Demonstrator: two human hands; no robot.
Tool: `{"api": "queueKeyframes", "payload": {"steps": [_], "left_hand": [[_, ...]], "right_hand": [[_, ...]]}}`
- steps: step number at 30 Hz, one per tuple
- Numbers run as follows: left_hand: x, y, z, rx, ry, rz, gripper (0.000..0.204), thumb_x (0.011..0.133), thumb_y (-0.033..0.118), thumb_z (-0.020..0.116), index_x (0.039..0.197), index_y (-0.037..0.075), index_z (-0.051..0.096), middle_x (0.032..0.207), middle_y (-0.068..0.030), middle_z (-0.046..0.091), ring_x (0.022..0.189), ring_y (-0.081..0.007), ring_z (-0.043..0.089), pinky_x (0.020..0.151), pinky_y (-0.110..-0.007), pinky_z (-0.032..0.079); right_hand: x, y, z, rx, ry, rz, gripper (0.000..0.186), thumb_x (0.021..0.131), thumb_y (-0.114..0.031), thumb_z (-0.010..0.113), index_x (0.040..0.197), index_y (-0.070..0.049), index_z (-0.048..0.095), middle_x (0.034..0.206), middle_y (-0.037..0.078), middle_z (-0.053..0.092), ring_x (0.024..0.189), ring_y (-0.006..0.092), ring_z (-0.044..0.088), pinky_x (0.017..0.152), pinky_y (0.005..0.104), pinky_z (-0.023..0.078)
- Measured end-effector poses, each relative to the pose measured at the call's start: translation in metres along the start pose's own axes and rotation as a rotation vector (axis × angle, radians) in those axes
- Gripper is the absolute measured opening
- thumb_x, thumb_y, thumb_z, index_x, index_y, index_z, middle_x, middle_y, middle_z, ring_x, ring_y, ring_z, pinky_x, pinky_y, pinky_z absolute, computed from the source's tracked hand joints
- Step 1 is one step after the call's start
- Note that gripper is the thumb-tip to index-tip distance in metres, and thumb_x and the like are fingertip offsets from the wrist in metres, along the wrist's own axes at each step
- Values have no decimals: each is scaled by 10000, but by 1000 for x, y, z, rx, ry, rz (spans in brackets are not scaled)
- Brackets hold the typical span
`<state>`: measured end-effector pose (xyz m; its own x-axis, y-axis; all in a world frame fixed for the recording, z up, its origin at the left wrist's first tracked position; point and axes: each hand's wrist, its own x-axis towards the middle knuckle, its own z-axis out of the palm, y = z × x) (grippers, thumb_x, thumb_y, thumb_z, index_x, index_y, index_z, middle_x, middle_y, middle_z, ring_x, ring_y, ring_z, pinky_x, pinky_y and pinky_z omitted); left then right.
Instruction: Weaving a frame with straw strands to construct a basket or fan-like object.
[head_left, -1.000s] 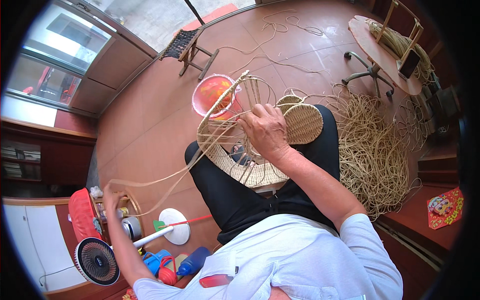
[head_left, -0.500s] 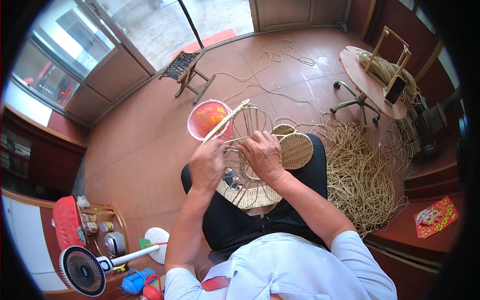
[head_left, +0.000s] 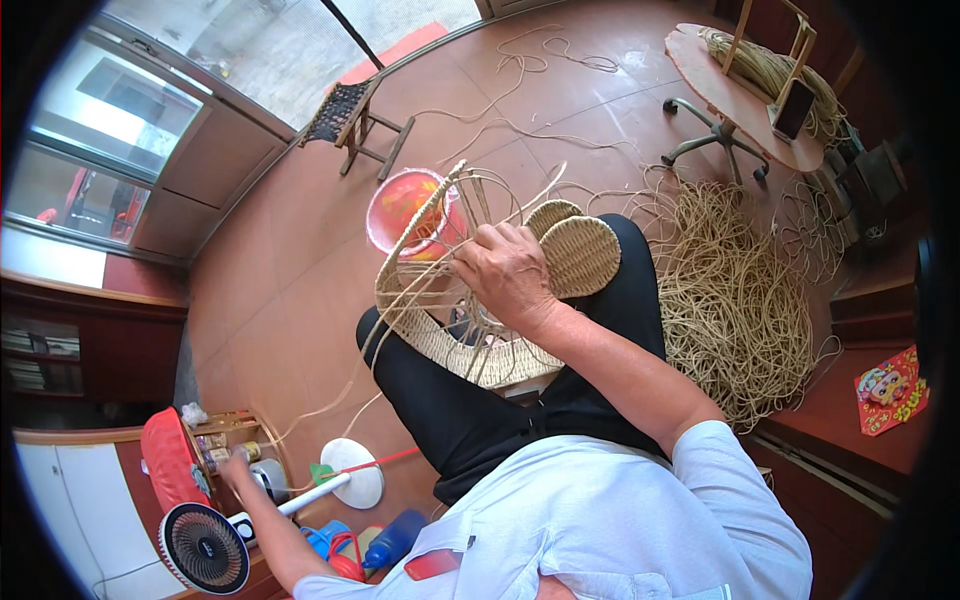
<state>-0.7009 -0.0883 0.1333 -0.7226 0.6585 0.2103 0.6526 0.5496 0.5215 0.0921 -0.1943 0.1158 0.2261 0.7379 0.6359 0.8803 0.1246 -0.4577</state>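
My right hand [head_left: 505, 270] is closed on pale fibre strands over a curved woven piece [head_left: 440, 350] lying across my black-trousered lap. Loose strands [head_left: 400, 300] and looped cords cross the piece's open middle. Two overlapping oval woven pads [head_left: 580, 255] sit just beyond that hand, by my right knee. My left hand [head_left: 238, 468] is stretched out to the lower left, closed on long strands that run back to the piece; its fingertips are small and blurred.
A pink bucket [head_left: 395, 215] stands beyond my lap, a folding stool [head_left: 355, 135] near the glass door. A cord heap [head_left: 730, 310] lies right, below a round board [head_left: 700, 70] on a wheeled base with coiled cord. A fan [head_left: 200, 545], jugs [head_left: 390, 540] and red cushion [head_left: 170, 460] are lower left.
My left hand came in to the woven piece half a second ago and has since swung out down-left again with the strands. My right hand stays on the piece.
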Motion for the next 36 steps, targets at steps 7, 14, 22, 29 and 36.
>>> {"api": "queueKeyframes", "payload": {"steps": [7,14,22,29,36], "left_hand": [[-426,335,65,-365,-518,1057,297,1013,156,687,1291,63,735,1177,-156,761,1129,-334,701,1024,-454,538],[-476,377,113,-394,-457,1264,214,994,175,721,1199,116,724,1028,-114,771,1011,-325,743,871,-452,582],[-345,289,101,-405,-418,676,191,1060,143,637,1212,127,750,760,-70,767,710,-165,753,635,-358,579],[-122,-46,73,-520,-62,24,137,1002,149,617,1004,42,702,720,-58,656,566,-162,629,467,-315,499],[-228,-138,92,-116,-673,-540,286,1027,285,590,1177,60,681,859,-99,737,623,-211,685,500,-352,545]], "right_hand": [[1,-2,-2,-35,-45,-25,137,920,-292,798,899,-161,765,897,17,636,903,242,648,817,414,479],[0,-6,-7,-60,-82,7,161,909,-277,823,997,-151,772,918,39,668,898,271,672,811,425,497],[10,4,-12,-36,-116,-27,531,939,-314,796,1418,-182,609,995,42,684,944,252,687,822,423,517],[23,-10,-1,-84,-174,-142,796,852,-152,769,1599,-169,497,1018,53,704,944,246,686,796,408,506],[24,-7,16,-128,-237,-139,783,895,-61,673,1640,-137,446,949,96,713,858,281,711,765,435,534]]}}
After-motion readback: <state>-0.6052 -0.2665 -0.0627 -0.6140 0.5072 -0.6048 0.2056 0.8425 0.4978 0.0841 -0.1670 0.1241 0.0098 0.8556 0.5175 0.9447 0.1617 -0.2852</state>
